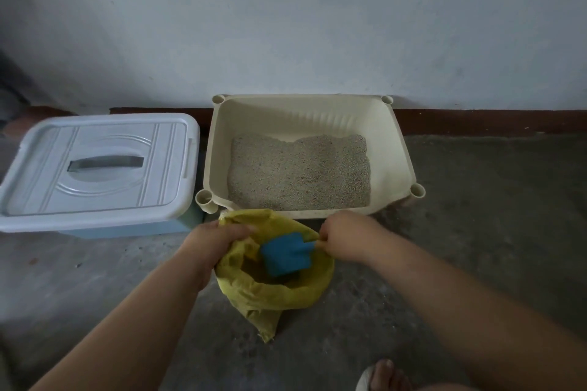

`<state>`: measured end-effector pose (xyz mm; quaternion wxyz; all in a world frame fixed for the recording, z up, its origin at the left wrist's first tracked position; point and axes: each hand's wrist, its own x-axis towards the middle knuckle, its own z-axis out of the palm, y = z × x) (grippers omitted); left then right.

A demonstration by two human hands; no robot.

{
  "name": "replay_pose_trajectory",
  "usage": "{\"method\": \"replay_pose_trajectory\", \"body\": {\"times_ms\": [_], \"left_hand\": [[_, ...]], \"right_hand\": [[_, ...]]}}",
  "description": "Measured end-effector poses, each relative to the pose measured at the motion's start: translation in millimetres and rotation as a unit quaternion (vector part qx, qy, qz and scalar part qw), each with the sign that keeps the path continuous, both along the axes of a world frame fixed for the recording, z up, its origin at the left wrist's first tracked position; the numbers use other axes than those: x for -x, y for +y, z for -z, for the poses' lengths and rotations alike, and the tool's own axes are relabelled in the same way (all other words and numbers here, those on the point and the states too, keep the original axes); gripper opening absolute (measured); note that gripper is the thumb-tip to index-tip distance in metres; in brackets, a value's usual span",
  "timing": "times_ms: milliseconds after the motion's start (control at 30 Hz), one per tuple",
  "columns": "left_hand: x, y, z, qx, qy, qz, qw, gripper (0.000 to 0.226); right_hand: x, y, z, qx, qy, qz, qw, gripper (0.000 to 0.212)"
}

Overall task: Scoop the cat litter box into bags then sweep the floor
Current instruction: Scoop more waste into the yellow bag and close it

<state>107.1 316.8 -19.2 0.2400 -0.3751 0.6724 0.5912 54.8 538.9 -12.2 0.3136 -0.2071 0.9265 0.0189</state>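
A cream litter box (398, 149) stands against the wall, its floor covered with grey litter (298, 174). In front of it on the concrete floor sits a yellow bag (270, 292) with its mouth open. My left hand (216, 241) grips the bag's left rim. My right hand (346, 238) holds the handle of a blue scoop (286, 254), whose blade points down inside the bag's mouth.
A pale blue lidded storage bin (95, 168) stands left of the litter box. A dark red skirting runs along the wall. Bare concrete floor (476, 232) spreads to the right and front. A foot in a sandal (386, 376) shows at the bottom edge.
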Motion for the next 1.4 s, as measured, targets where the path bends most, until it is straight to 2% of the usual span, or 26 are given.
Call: {"method": "replay_pose_trajectory", "body": {"times_ms": [67,133,233,300,367,400,500,600,700,800,900,1000,1067,1133,1267,1400], "left_hand": [[0.8,0.6,-2.8,0.068,-0.013,0.123,0.99,0.038],[1.1,0.2,-6.7,0.123,-0.051,0.225,0.965,0.04],[-2.5,-0.9,-9.7,0.156,-0.075,0.283,0.943,0.028],[-4.4,-4.5,-6.2,0.122,-0.054,0.234,0.963,0.025],[-3.9,-4.1,-4.8,0.008,-0.035,0.111,0.993,0.03],[-3.2,-0.6,-4.6,-0.058,-0.026,0.047,0.997,0.032],[-8.6,28.2,-11.4,-0.207,-0.011,-0.082,0.975,0.026],[-20.5,67.2,-21.2,-0.322,-0.01,-0.14,0.936,0.016],[-30.2,94.4,-23.8,-0.377,0.009,-0.151,0.914,0.021],[-34.5,103.3,-22.9,-0.409,0.017,-0.158,0.899,0.035],[-33.8,102.5,-27.1,-0.416,0.024,-0.161,0.895,0.025],[-30.9,98.1,-32.5,-0.401,0.019,-0.146,0.904,0.01],[-26.2,90.3,-33.4,-0.376,0.001,-0.142,0.916,0.011],[-19.1,77.6,-29.8,-0.337,-0.01,-0.165,0.927,0.009],[-6.9,50.0,-23.1,-0.29,-0.009,-0.179,0.94,0.026],[2.1,27.7,-21.3,-0.216,0.011,-0.168,0.962,0.032]], "right_hand": [[-14.1,-14.8,15.5,0.001,0.039,-0.018,0.999,0.028],[-25.7,-19.6,29.8,0.008,0.082,-0.066,0.994,0.028],[-37.7,-14.5,49.0,0.027,0.09,-0.101,0.99,0.03],[-42.0,-9.7,55.0,0.02,0.071,-0.094,0.993,0.03],[-40.9,-8.7,55.4,0.01,0.052,-0.075,0.996,0.029],[-39.1,-9.1,56.7,-0.001,0.039,-0.066,0.997,0.028],[-30.7,-7.7,63.4,-0.025,0.001,-0.043,0.999,0.026],[-22.6,2.5,78.7,-0.019,-0.094,-0.042,0.995,0.033],[-26.1,11.4,94.8,0.003,-0.202,-0.025,0.979,0.038],[-34.5,16.2,107.1,0.053,-0.256,0.013,0.965,0.038],[-33.9,18.3,105.5,0.071,-0.279,0.067,0.955,0.038],[-30.4,23.5,90.4,0.134,-0.282,0.132,0.941,0.035],[-25.2,30.3,85.4,0.166,-0.273,0.135,0.938,0.029],[-20.2,35.4,76.2,0.2,-0.287,0.197,0.916,0.021],[-6.9,38.6,56.7,0.185,-0.262,0.18,0.93,0.038],[-1.0,33.1,43.8,0.198,-0.273,0.242,0.91,0.026]]}}
